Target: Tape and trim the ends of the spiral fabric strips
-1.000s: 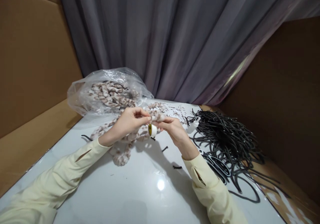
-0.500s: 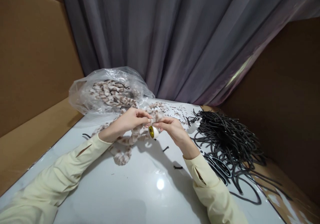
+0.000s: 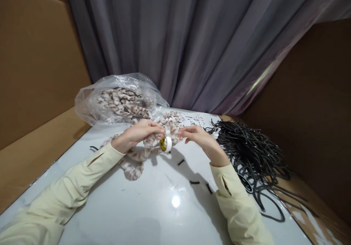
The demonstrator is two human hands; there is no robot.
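In the middle of the head view, a small roll of white tape [image 3: 168, 144] with a yellow inner core hangs at the fingertips of my left hand [image 3: 142, 131], whose fingers are pinched on it. A pale bit of tape shows just above the roll. To the right, my right hand [image 3: 196, 135] has thumb and fingers pressed together; whatever lies between them is too small to make out. Behind and below both hands lie brown-and-white fluffy fabric strips [image 3: 133, 168] on the white table [image 3: 123, 215].
A clear plastic bag [image 3: 87, 104] of fluffy strips stands at the back left. On the right lie a heap of black cords [image 3: 252, 150], a white nozzle bottle [image 3: 216, 133] and partly hidden scissors [image 3: 245, 183]. Short black cord pieces [image 3: 194, 182] are scattered in front. Cardboard walls [image 3: 38, 62] flank a grey curtain [image 3: 164, 37].
My right hand has moved right, away from the tape roll and my left hand. The roll has turned so its white face shows more. My right forearm now covers more of the scissors.
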